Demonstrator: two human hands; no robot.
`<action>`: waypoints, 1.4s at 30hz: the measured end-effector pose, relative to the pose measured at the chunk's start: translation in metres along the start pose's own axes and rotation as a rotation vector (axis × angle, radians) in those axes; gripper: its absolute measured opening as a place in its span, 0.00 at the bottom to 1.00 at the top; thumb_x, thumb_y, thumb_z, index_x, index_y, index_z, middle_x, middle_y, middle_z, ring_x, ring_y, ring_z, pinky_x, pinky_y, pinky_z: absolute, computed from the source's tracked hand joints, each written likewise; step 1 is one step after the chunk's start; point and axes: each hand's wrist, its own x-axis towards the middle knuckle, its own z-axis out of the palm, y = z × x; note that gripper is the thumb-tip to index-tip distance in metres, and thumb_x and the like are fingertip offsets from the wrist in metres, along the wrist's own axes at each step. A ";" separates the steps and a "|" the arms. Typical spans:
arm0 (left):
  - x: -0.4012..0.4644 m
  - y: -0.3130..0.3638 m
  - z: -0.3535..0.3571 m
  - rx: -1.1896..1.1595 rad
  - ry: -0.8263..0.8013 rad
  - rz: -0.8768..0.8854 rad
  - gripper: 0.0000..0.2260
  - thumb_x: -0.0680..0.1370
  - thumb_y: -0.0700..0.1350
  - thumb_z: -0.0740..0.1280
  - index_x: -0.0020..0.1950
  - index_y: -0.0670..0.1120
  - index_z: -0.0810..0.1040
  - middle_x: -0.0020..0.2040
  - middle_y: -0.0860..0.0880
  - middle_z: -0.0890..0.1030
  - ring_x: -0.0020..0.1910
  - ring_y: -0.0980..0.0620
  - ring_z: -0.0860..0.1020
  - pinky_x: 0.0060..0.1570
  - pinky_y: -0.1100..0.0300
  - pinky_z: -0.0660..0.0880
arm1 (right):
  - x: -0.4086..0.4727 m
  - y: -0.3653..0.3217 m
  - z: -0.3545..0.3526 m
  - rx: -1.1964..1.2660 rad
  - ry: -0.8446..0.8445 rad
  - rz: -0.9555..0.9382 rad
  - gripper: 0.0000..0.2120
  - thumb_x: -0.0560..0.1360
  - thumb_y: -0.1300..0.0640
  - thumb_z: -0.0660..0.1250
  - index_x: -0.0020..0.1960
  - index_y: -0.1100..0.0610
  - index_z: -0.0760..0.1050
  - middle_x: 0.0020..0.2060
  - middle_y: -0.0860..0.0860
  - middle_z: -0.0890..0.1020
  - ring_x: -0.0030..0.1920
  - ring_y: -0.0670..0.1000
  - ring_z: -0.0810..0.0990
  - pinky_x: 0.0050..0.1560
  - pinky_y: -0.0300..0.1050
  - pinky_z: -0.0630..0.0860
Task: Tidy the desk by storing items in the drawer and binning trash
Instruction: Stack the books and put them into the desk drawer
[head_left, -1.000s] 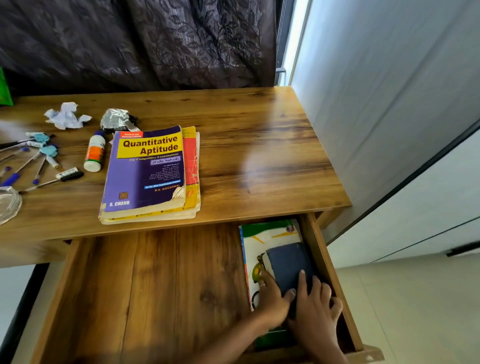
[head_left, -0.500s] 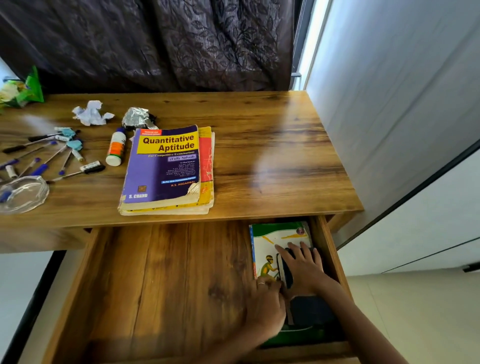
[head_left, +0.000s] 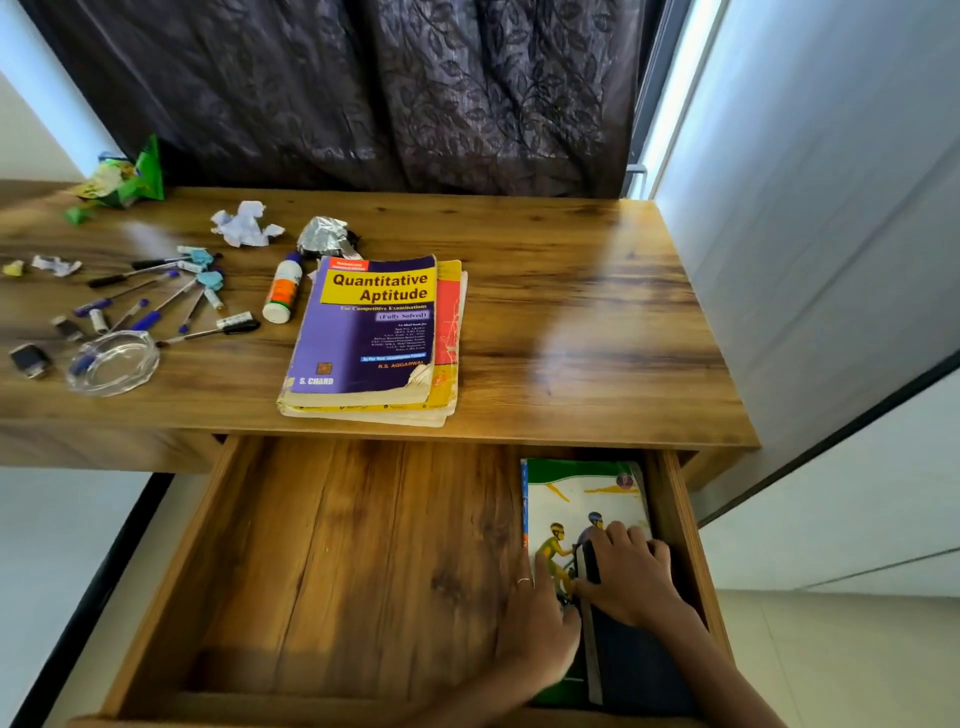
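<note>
The wooden drawer (head_left: 337, 571) stands pulled out below the desk (head_left: 571, 322). At its right end lies a green and white book with cyclists (head_left: 582, 493), and a dark blue book (head_left: 634, 665) lies on top of it. My right hand (head_left: 628, 577) grips the far end of the dark book, fingers curled over its edge. My left hand (head_left: 540, 618) rests flat against the books' left side, fingers straight. On the desk sits a purple "Quantitative Aptitude" book (head_left: 363, 332) stacked on a yellow one.
Left on the desk lie several pens (head_left: 156, 301), a white bottle (head_left: 283, 291), a glass dish (head_left: 111, 361), crumpled paper (head_left: 244, 223), a foil ball (head_left: 324, 236) and a green wrapper (head_left: 124, 176). A dark curtain hangs behind; a white wall stands at the right.
My right hand has moved from the near end of the dark book to its far end and curled over it. The dark book has slid toward me. The view has tilted up and left.
</note>
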 end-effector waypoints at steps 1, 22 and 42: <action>0.000 -0.001 -0.001 -0.023 0.014 0.000 0.32 0.79 0.49 0.59 0.78 0.53 0.43 0.78 0.50 0.50 0.76 0.50 0.54 0.72 0.58 0.60 | 0.000 0.001 0.001 0.036 -0.014 0.005 0.30 0.74 0.37 0.58 0.70 0.50 0.60 0.67 0.51 0.66 0.69 0.54 0.62 0.68 0.54 0.58; 0.048 -0.043 -0.259 -0.198 1.050 -0.001 0.19 0.75 0.47 0.67 0.65 0.49 0.69 0.66 0.48 0.71 0.65 0.49 0.67 0.60 0.50 0.65 | 0.104 -0.143 -0.124 0.997 0.189 -0.102 0.33 0.72 0.38 0.64 0.70 0.54 0.63 0.65 0.52 0.71 0.64 0.54 0.72 0.61 0.57 0.72; 0.042 -0.125 -0.346 -0.392 0.158 -0.129 0.18 0.68 0.63 0.72 0.43 0.48 0.82 0.35 0.50 0.84 0.34 0.52 0.83 0.38 0.56 0.80 | 0.073 -0.172 -0.092 1.379 -0.017 0.061 0.33 0.57 0.45 0.80 0.57 0.56 0.73 0.49 0.53 0.84 0.49 0.52 0.83 0.51 0.54 0.80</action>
